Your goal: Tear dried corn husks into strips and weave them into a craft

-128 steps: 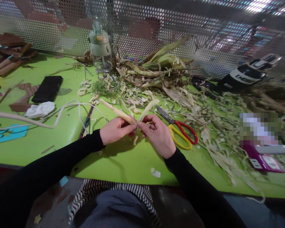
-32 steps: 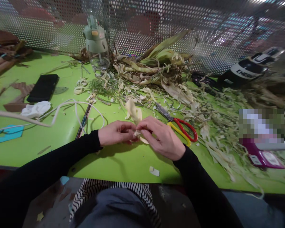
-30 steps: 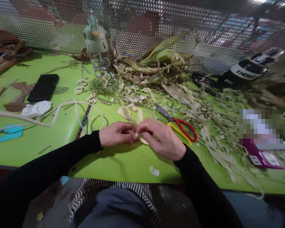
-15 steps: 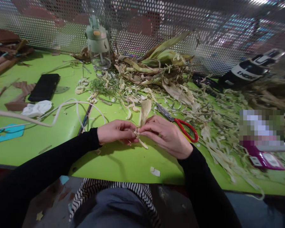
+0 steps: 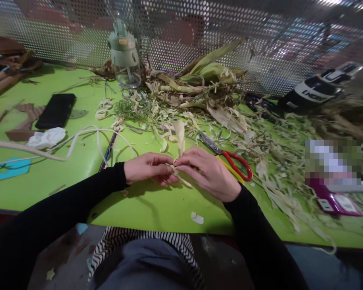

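Observation:
Between my two hands is a pale strip of corn husk (image 5: 179, 137), its broad end standing up and a thin tail (image 5: 185, 182) pointing down to the right. My left hand (image 5: 151, 167) pinches the knotted-looking middle from the left. From the other side, my right hand (image 5: 207, 171) grips the same piece, thumb and forefinger pressed together. The fingertips partly hide the middle. Just beyond my right hand lie scissors (image 5: 230, 155) with red and yellow handles, blades pointing away to the left.
Husk scraps (image 5: 193, 92) heap along the perforated metal screen (image 5: 181, 36). A clear bottle with a green lid (image 5: 124, 56) and a dark bottle (image 5: 311, 92) stand behind. To the left are a phone (image 5: 56, 110), a white cable (image 5: 75, 141) and a blue tag (image 5: 12, 169). A purple packet (image 5: 335, 201) lies right.
My right hand has shifted slightly left. The husk's upright end has tipped left and looks narrower, while its tail has swung a little right. More of the yellow scissor handle shows.

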Motion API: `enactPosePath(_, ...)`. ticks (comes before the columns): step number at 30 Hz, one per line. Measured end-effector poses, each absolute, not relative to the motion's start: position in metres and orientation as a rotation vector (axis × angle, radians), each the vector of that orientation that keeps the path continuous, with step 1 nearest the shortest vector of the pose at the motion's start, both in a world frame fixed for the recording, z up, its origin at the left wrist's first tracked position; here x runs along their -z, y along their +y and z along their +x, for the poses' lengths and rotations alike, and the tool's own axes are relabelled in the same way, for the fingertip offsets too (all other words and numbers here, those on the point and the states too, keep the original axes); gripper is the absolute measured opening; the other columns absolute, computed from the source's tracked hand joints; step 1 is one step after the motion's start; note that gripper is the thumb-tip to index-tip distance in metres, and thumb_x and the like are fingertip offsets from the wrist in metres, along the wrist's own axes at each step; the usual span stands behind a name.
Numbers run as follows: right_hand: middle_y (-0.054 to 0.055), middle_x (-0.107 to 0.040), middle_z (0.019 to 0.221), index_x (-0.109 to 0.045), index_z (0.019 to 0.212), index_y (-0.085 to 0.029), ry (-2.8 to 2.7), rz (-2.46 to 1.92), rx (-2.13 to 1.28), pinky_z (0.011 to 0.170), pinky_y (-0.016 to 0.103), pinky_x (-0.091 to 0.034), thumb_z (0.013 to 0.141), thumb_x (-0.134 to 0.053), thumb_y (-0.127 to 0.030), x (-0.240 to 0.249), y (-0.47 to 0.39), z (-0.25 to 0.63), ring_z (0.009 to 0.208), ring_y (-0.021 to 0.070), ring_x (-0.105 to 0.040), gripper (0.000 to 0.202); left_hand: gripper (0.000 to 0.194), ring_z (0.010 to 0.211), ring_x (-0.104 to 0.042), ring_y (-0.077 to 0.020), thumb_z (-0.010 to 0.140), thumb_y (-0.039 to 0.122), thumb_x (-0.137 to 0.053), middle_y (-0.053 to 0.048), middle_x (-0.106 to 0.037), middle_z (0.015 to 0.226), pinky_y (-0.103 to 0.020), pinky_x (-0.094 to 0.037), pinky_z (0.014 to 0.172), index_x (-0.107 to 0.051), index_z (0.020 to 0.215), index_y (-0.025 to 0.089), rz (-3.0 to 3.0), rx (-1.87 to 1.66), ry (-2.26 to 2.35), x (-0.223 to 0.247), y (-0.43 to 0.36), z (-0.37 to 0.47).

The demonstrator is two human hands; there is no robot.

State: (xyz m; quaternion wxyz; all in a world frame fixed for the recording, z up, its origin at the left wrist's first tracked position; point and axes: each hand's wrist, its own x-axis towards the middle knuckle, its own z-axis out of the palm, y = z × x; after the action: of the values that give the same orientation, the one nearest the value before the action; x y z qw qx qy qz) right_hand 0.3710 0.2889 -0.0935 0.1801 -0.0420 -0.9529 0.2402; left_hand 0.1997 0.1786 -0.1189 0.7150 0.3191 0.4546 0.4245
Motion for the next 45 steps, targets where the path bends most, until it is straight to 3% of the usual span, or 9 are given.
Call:
enactPosePath(8, 0.004, -0.06, 0.083, -0.067, 0.088, -0.018, -2.692, 0.048, -0.918, 0.07, 0.022, -0.048, 0.089, -0.054, -0.02, 0.091, 0.294, 0.372, 0.08, 0.0118, -0.058, 0.013, 0.029, 0.069, -0.067, -0.0122, 0.073, 0.035, -0.071, -0.007, -0.071, 0.08, -0.026, -0.054, 0.069, -0.063, 0.087, 0.011, 0.768, -0.912, 0.934, 0.126, 0.178, 0.199)
enactPosePath(13, 0.005, -0.06, 0.085, -0.067, 0.091, -0.018, -2.684, -0.045, -0.757, 0.071, 0.026, -0.048, 0.09, -0.053, -0.021, 0.095, 0.285, 0.369, 0.081, 0.0139, -0.058, 0.014, 0.022, 0.072, -0.066, -0.0116, 0.072, 0.025, -0.072, -0.007, -0.071, 0.079, -0.024, -0.054, 0.069, -0.063, 0.085, 0.01, 0.72, -0.969, 0.913, 0.123, 0.18, 0.201)
enactPosePath(18, 0.01, -0.058, 0.103, -0.061, 0.105, -0.017, -2.628, -0.133, -0.706, 0.078, 0.031, -0.049, 0.09, -0.05, -0.019, 0.091, 0.287, 0.371, 0.094, 0.0176, -0.056, 0.018, 0.023, 0.068, -0.065, -0.0087, 0.071, 0.018, -0.072, -0.004, -0.07, 0.077, -0.021, -0.053, 0.069, -0.062, 0.09, 0.011, 0.664, -1.018, 0.934, 0.118, 0.18, 0.2)
enactPosePath(25, 0.003, -0.059, 0.082, -0.061, 0.088, -0.019, -2.498, -0.242, -0.71, 0.068, 0.028, -0.047, 0.085, -0.061, -0.023, 0.093, 0.293, 0.371, 0.078, 0.0151, -0.057, 0.005, 0.022, 0.066, -0.064, -0.0089, 0.072, 0.024, -0.072, -0.005, -0.07, 0.077, -0.024, -0.052, 0.07, -0.059, 0.085, 0.011, 0.666, -1.0, 1.001, 0.119, 0.179, 0.203)
enactPosePath(30, 0.004, -0.061, 0.084, -0.064, 0.083, -0.018, -2.456, -0.253, -0.686, 0.07, 0.029, -0.049, 0.083, -0.063, -0.021, 0.098, 0.285, 0.367, 0.081, 0.0153, -0.059, 0.003, 0.025, 0.072, -0.065, -0.0107, 0.073, 0.031, -0.071, -0.006, -0.069, 0.077, -0.023, -0.051, 0.068, -0.059, 0.083, 0.011, 0.693, -1.051, 1.018, 0.116, 0.179, 0.205)
enactPosePath(35, 0.005, -0.063, 0.089, -0.066, 0.086, -0.017, -2.421, -0.254, -0.603, 0.072, 0.029, -0.05, 0.084, -0.061, -0.017, 0.104, 0.277, 0.364, 0.084, 0.0153, -0.06, 0.005, 0.032, 0.073, -0.064, -0.0116, 0.065, 0.03, -0.078, -0.004, -0.069, 0.08, -0.029, -0.051, 0.078, -0.061, 0.085, 0.012, 0.638, -1.216, 0.945, 0.122, 0.18, 0.206)
enactPosePath(41, 0.004, -0.068, 0.098, -0.061, 0.104, -0.021, -2.37, -0.199, -0.505, 0.09, 0.041, -0.044, 0.086, -0.054, -0.016, 0.102, 0.28, 0.368, 0.107, 0.022, -0.056, 0.02, 0.032, 0.08, -0.066, -0.015, 0.063, 0.024, -0.079, -0.007, -0.07, 0.089, -0.034, -0.048, 0.088, -0.063, 0.087, 0.011, 0.576, -1.379, 0.928, 0.127, 0.184, 0.206)
enactPosePath(43, 0.005, -0.067, 0.098, -0.061, 0.1, -0.02, -2.246, -0.264, -0.443, 0.086, 0.04, -0.045, 0.085, -0.055, -0.019, 0.102, 0.28, 0.368, 0.102, 0.0222, -0.056, 0.016, 0.03, 0.085, -0.066, -0.0156, 0.067, 0.027, -0.077, -0.008, -0.07, 0.088, -0.032, -0.046, 0.091, -0.065, 0.087, 0.01, 0.611, -1.444, 0.919, 0.127, 0.185, 0.205)
enactPosePath(45, 0.004, -0.065, 0.086, -0.06, 0.086, -0.019, -2.19, -0.366, -0.438, 0.072, 0.033, -0.047, 0.087, -0.056, -0.025, 0.104, 0.278, 0.367, 0.083, 0.0184, -0.058, 0.008, 0.03, 0.088, -0.065, -0.0158, 0.068, 0.031, -0.076, -0.007, -0.07, 0.086, -0.029, -0.046, 0.091, -0.066, 0.087, 0.01, 0.628, -1.513, 0.913, 0.127, 0.187, 0.205)
